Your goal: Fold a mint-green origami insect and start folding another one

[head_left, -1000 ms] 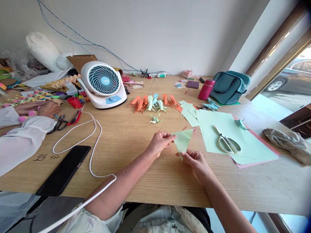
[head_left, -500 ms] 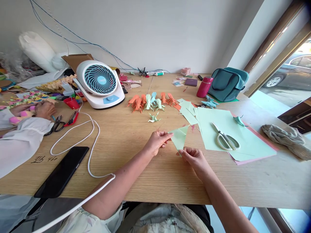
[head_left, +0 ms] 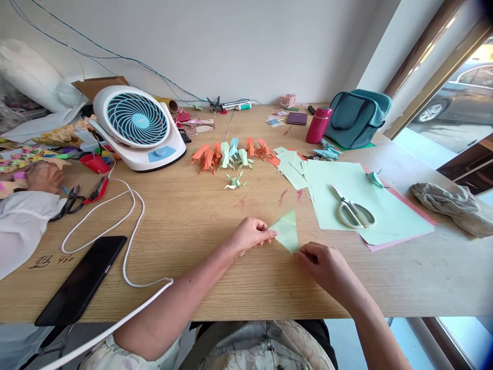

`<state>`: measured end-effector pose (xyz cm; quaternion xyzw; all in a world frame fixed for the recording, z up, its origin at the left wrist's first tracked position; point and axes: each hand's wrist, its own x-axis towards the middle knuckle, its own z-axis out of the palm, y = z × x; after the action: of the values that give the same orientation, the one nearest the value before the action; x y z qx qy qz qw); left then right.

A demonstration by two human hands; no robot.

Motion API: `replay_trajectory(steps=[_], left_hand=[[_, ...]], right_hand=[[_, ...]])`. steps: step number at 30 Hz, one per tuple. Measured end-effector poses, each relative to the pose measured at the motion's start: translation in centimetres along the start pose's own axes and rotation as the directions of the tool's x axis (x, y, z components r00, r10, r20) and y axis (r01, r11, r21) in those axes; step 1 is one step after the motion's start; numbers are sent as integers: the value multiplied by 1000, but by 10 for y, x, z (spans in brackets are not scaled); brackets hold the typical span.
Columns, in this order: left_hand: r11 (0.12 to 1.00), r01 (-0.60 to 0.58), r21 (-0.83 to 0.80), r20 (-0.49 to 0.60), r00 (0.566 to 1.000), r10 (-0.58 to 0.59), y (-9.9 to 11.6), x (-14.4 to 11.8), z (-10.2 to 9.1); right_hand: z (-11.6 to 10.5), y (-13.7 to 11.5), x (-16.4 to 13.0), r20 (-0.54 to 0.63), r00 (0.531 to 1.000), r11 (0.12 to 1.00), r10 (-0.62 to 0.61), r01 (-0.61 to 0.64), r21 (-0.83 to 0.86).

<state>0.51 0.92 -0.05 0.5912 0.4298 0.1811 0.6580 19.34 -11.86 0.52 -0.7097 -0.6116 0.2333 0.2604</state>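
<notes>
A folded triangle of pale green paper (head_left: 286, 230) is held between my two hands, just above the wooden table. My left hand (head_left: 252, 235) pinches its left corner between thumb and fingers. At the lower corner, my right hand (head_left: 318, 261) grips the paper with thumb and forefinger. Beyond them lies a small green folded paper figure (head_left: 235, 180). Behind it stands a row of orange, green and blue folded figures (head_left: 225, 155). To the right, white-handled scissors (head_left: 353, 209) rest on large pale green sheets (head_left: 321, 205).
A white fan (head_left: 140, 128) stands at the back left, with a white cable (head_left: 143, 205) looping past a black phone (head_left: 82, 277). Another person's hand (head_left: 45, 177) is at far left. A pink bottle (head_left: 319, 125) and teal bag (head_left: 358, 119) stand at back right.
The paper triangle has turned, its upper point now more upright. My right hand has moved slightly right and down with its corner. The whole view has shifted a little.
</notes>
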Motion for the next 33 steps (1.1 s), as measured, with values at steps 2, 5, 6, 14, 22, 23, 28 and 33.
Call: replay_trajectory(steps=[2,5,6,14,22,23,28,33], left_hand=[[998,-16,54,-32,999,18,0,-2,4],[992,-15,127,-52,998,22,3,-5,6],[988,-11,154,-54,998,19,4,-5,6],[923,33,383,-54,998,-13,10,-4,6],[800,23,600,-65,998,20,18,-2,6],[791,23,611,-66,998,22,19,-1,5],[737,19,675,-67,997,36,19,-1,7],[702,26,712,-77,996,41,19,0,8]], right_hand=[[-3,5,-8,-85,996,999,-5,1,-44],[-5,9,-21,-249,967,998,-61,53,-40],[-4,10,-24,-277,956,995,-96,92,-27],[12,12,-27,-135,875,882,-465,472,19],[6,23,-23,8,857,853,-516,514,-87],[6,24,-22,7,856,852,-517,515,-93],[1,28,-21,61,841,834,-538,541,-109],[-5,32,-20,146,789,778,-597,614,-136]])
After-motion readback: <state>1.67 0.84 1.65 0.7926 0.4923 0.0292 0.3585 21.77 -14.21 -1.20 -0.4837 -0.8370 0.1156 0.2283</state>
